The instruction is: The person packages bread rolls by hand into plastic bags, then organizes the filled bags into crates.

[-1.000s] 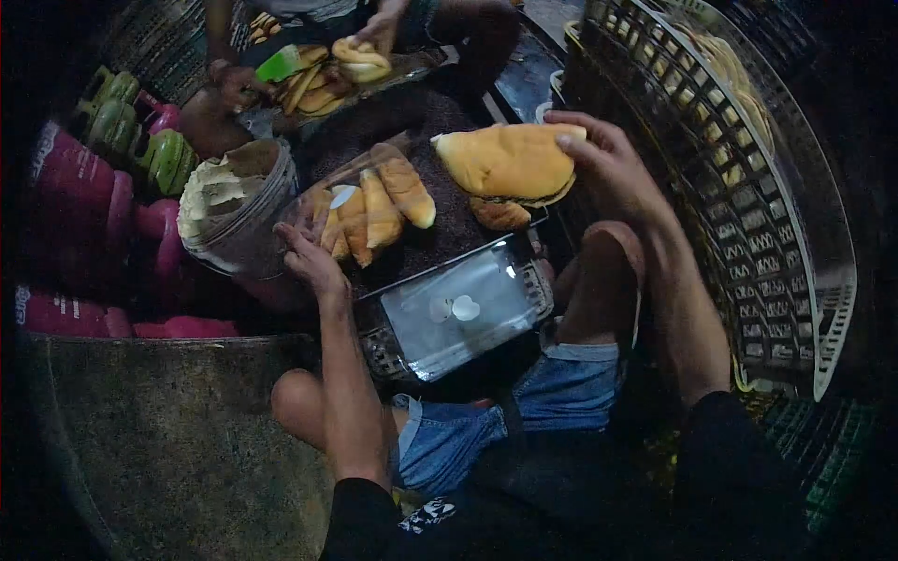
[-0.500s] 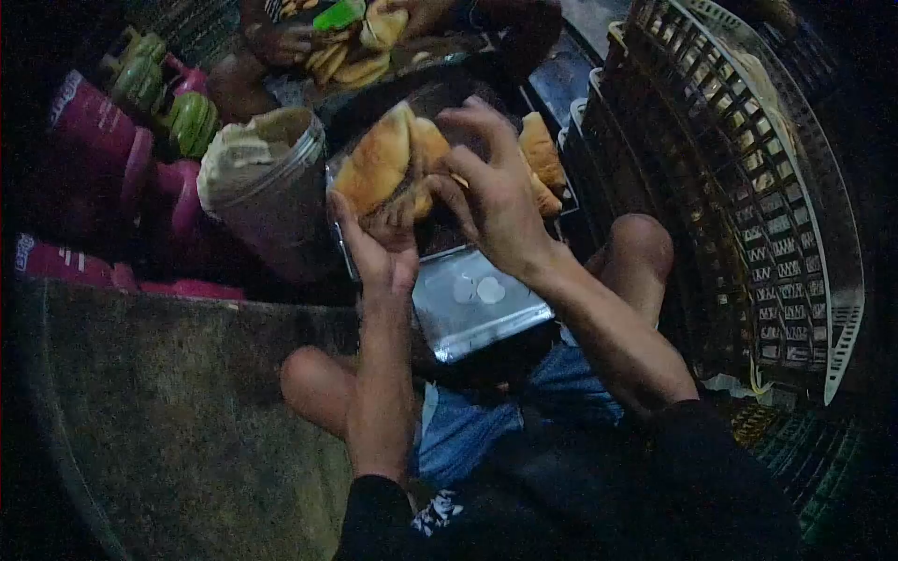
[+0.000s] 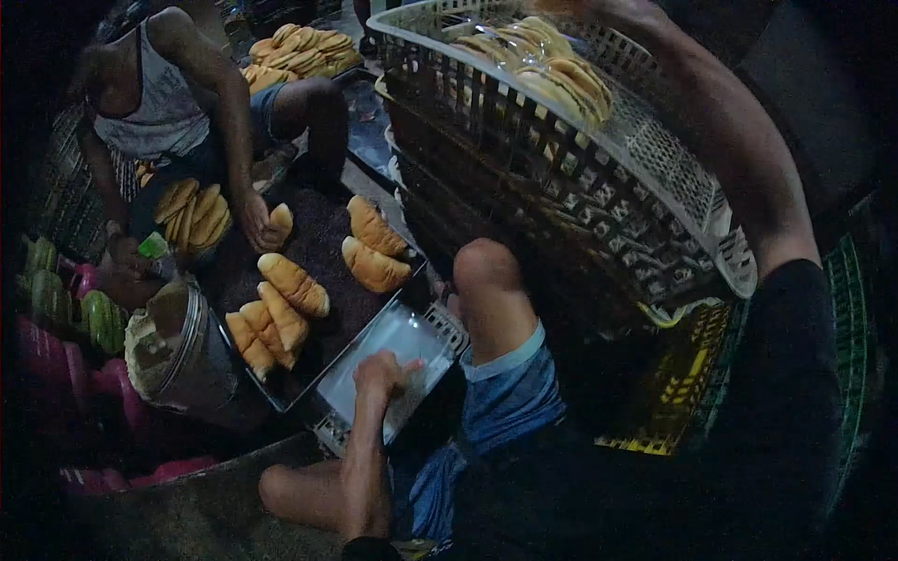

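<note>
My left hand [image 3: 379,377] rests over a stack of clear plastic bags [image 3: 351,383], fingers partly stretched out and nothing visible in them. My right arm reaches far up and to the right, along a pale plastic crate [image 3: 645,248]. At the top edge my right hand [image 3: 561,7] is mostly cut off, so its fingers are hidden. Below it, flat bread rolls in clear wrapping [image 3: 552,75] lie in the crate. In front of my left hand, several golden bread rolls [image 3: 295,285] lie in a tray [image 3: 281,408] of dark crumbs.
A bucket [image 3: 201,360] smeared with pale cream stands left of the tray. Across from me, a co-worker's hand [image 3: 257,220] touches a bread roll [image 3: 281,224]. Piles of flat rolls [image 3: 304,51] lie at the back. A yellow crate [image 3: 687,374] sits at lower right.
My view has swung to the right. My hands have left the rolls they were at: the left has dropped to the bags, the right has gone up to the crate.
</note>
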Motion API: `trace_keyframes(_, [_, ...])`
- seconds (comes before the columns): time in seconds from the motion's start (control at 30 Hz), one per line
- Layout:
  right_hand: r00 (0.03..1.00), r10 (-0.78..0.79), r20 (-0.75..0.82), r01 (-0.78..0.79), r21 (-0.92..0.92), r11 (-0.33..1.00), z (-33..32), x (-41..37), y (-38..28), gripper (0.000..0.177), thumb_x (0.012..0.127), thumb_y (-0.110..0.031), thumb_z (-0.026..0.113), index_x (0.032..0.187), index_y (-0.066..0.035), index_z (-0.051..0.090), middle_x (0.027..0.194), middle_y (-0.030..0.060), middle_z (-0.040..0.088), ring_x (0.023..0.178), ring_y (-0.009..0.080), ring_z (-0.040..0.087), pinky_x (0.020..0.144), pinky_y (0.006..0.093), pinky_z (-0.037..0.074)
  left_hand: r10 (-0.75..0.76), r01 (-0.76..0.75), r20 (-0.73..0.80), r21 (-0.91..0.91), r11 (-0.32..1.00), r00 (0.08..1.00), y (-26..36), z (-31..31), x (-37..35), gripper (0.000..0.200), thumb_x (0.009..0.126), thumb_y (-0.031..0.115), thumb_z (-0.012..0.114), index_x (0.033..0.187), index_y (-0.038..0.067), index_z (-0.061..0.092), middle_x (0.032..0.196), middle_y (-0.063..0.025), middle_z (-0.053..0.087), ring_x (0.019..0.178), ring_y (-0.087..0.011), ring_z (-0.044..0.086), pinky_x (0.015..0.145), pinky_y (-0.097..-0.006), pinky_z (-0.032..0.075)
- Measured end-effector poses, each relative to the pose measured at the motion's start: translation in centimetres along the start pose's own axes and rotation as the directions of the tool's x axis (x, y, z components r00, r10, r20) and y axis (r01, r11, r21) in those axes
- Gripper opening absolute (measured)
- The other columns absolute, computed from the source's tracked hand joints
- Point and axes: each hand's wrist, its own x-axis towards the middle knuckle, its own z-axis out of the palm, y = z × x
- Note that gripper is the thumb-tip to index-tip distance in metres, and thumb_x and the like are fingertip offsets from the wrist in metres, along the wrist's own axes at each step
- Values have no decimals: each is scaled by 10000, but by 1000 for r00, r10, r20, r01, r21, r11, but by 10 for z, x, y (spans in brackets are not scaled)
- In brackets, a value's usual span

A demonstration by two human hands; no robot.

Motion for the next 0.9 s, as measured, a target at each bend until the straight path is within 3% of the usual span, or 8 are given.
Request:
trace_keyframes(0.1, [932, 216, 291, -274, 177, 945, 80, -18, 114, 463, 853, -253, 651, 1254, -72, 508, 1101, 117, 637, 966, 210, 643, 846, 350, 517, 43, -56, -196, -60, 997, 980, -10, 26, 7, 632, 733, 636, 654, 726, 4, 679, 743, -226, 656, 754, -375, 657, 684, -477, 489])
trace_keyframes(0.23, [628, 166, 760, -631, 372, 681, 110, 25, 154, 404, 825, -243, 660, 1157, -27, 579, 1054, 98, 657, 888, 213, 642, 808, 391, 518, 122, -104, 68, -232, 967, 990, -26, 22, 15, 582, 784, 552, 669, 711, -26, 661, 688, -202, 651, 684, -338, 655, 623, -424, 487])
trace_keyframes(0.33, [840, -295, 455, -15, 562, 827, 42, 37, -45, 325, 843, -234, 644, 1087, -24, 601, 1000, 91, 660, 863, 207, 645, 756, 373, 520, 158, -107, -1, -741, 663, 987, -11, -15, -26, 421, 889, 360, 619, 694, -13, 639, 587, -88, 598, 514, -163, 584, 478, -324, 443])
trace_keyframes(0.43, [601, -738, 306, 505, 570, 648, 24, -14, -257, 256, 861, -225, 628, 1017, -21, 624, 945, 84, 663, 838, 201, 648, 703, 355, 521, 29, -388, -407, -843, 374, 913, 2, -51, -52, 378, 927, 249, 575, 660, -17, 603, 572, -61, 585, 472, -136, 549, 455, -297, 430])
trace_keyframes(0.53, [437, -876, 204, 612, 646, 456, 31, -85, -381, 211, 879, -216, 613, 947, -19, 646, 890, 77, 667, 813, 195, 651, 650, 337, 523, -114, -726, -767, -637, 260, 632, -16, -53, -54, 295, 929, 252, 585, 836, -26, 613, 677, -88, 616, 581, -150, 595, 531, -290, 461])
trace_keyframes(0.67, [777, -630, -21, 112, 988, 105, 42, -120, -404, 178, 908, -176, 584, 894, -12, 651, 829, 75, 658, 759, 177, 656, 576, 283, 521, -267, -789, -778, -608, 95, 568, -48, -43, -49, 334, 982, 309, 486, 1134, 18, 550, 949, -105, 628, 832, -162, 625, 712, -298, 515])
trace_keyframes(0.77, [901, -317, 297, -422, 768, -482, 64, -156, -378, 191, 920, -163, 572, 867, 12, 628, 780, 76, 637, 671, 146, 643, 532, 242, 503, -250, -534, -508, -551, -642, 824, -36, -106, -75, 272, 976, 247, 502, 1123, 24, 549, 984, -89, 622, 860, -147, 619, 752, -300, 529])
trace_keyframes(0.9, [859, -131, 495, -484, 702, -522, 91, -204, -347, 266, 925, -198, 580, 969, 63, 602, 777, 75, 629, 653, 126, 626, 522, 228, 491, -478, -696, -510, -575, -430, 716, -60, -104, -55, 213, 925, 175, 596, 1073, 24, 569, 978, -81, 637, 857, -123, 625, 732, -280, 535])
